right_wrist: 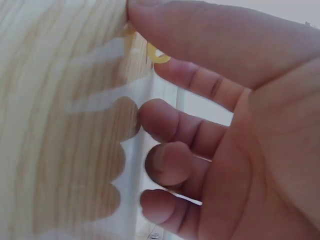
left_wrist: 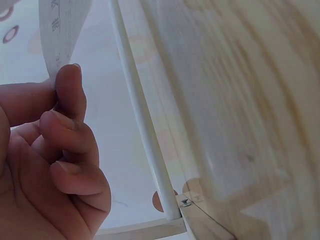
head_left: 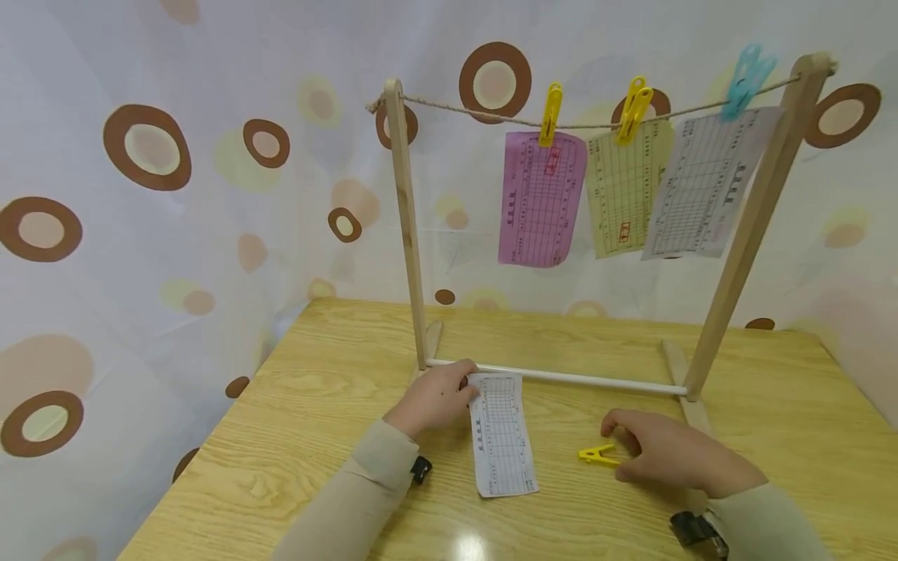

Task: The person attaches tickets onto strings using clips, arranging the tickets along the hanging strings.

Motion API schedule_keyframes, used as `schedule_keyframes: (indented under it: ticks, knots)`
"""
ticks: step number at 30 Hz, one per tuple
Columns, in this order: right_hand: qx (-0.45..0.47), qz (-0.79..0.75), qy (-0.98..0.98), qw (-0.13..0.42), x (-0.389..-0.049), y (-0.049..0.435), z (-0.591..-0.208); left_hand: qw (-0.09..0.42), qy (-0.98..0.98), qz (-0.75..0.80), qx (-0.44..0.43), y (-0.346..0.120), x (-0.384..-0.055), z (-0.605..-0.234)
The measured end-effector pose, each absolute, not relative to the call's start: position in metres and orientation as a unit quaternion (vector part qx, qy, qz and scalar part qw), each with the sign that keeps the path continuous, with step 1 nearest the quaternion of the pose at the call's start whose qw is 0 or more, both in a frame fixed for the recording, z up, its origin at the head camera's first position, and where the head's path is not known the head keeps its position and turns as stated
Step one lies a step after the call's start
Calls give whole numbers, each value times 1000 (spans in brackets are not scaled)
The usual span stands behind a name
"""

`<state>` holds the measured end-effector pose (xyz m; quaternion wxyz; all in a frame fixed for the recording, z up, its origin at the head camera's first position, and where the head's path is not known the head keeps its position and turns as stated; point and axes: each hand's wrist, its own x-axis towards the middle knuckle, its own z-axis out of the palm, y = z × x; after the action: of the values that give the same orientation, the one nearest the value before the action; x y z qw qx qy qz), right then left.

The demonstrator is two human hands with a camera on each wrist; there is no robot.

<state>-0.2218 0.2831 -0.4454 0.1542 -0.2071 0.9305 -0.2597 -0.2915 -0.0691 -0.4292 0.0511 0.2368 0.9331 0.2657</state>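
My left hand [head_left: 436,399] pinches the upper left corner of a white printed paper slip [head_left: 503,440], which reaches down over the table. In the left wrist view, the slip [left_wrist: 62,32] stands up from between thumb and forefinger, the other fingers curled below. To the right, a yellow clothespin [head_left: 596,455] lies on the table. My right hand [head_left: 666,450] is close around its right end, thumb and forefinger apart. Only a bit of the yellow clothespin [right_wrist: 159,54] shows between thumb and fingers in the right wrist view.
Behind stands a wooden frame [head_left: 408,226] with a white rod [head_left: 575,379] low across it and a rope [head_left: 477,114] on top. Pegged to the rope are a pink slip [head_left: 536,210], a yellow slip [head_left: 620,195] and a white slip [head_left: 705,187]. A patterned curtain [head_left: 231,70] backs the table.
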Motion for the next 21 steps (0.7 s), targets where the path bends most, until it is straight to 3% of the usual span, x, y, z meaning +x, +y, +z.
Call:
schedule_keyframes:
  ticks: [10, 21]
  knots:
    - [-223, -228, 941, 110, -226, 284, -446, 59, 932, 266, 241, -72, -294, -433]
    - [-236, -225, 942, 82, -225, 282, -446, 34, 928, 299, 221, -72, -293, -428]
